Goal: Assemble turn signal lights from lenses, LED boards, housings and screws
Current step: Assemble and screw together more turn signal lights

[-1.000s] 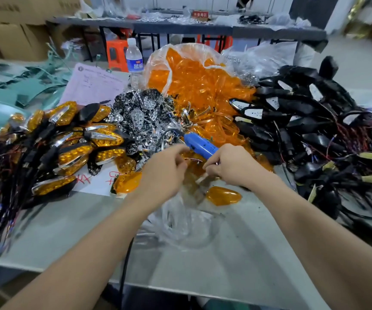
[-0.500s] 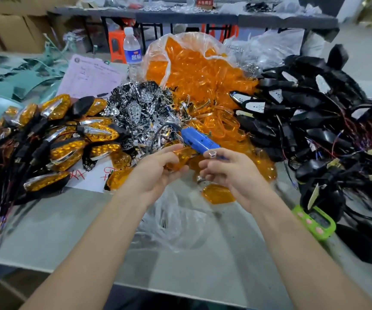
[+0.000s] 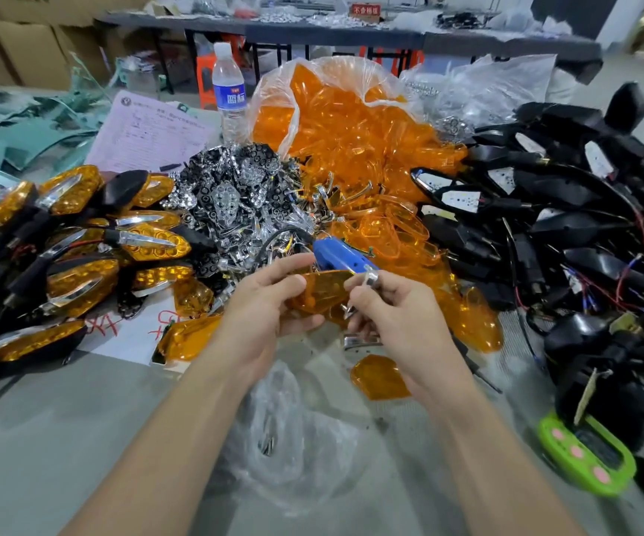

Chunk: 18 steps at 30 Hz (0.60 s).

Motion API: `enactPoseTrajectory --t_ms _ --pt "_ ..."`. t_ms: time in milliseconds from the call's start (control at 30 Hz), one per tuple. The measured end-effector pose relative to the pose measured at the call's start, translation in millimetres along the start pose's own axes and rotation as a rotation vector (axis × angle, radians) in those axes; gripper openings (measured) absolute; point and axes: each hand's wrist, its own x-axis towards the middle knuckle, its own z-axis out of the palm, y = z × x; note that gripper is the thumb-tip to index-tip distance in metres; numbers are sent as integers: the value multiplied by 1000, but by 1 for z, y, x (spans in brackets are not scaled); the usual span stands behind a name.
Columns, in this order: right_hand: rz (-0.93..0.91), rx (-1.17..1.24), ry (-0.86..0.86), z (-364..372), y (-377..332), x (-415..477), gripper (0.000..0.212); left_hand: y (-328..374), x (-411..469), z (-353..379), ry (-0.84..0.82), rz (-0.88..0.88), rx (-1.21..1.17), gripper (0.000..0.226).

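Observation:
My left hand (image 3: 270, 303) grips an amber lens (image 3: 322, 292), held just above the table's middle. My right hand (image 3: 393, 319) pinches a small chrome trim piece (image 3: 368, 278) against the lens's right end. A blue electric screwdriver (image 3: 341, 259) lies right behind both hands. Loose amber lenses spill from a clear bag (image 3: 351, 137) at the back. Chrome reflector pieces (image 3: 239, 203) are heaped left of the bag. Black housings with wires (image 3: 564, 226) pile up on the right. Finished amber lights (image 3: 80, 245) lie stacked on the left.
A crumpled clear plastic bag (image 3: 293, 431) sits under my forearms. One amber lens (image 3: 380, 377) lies on the table near my right wrist. A green timer (image 3: 587, 454) sits at the front right. A water bottle (image 3: 229, 98) and a paper sheet (image 3: 150, 133) stand behind.
Both hands have drawn back from the pile toward me and lifted. An amber lens now sits in my left hand, and the chrome piece in my right hand meets its end.

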Motion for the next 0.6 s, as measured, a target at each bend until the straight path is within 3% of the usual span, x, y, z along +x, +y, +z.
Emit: enactPoseTrajectory --t_ms 167,333,467,600 --pt "-2 112 44 -9 -1 0 25 -3 1 1 -55 12 -61 27" --pt "-105 187 72 -6 -1 0 16 -5 2 3 -74 18 -65 31" --pt "-33 406 12 -4 -5 0 13 -5 0 4 -150 4 -32 49" --pt "51 430 -11 -3 -4 -2 15 -4 -4 4 -175 -2 -6 41"
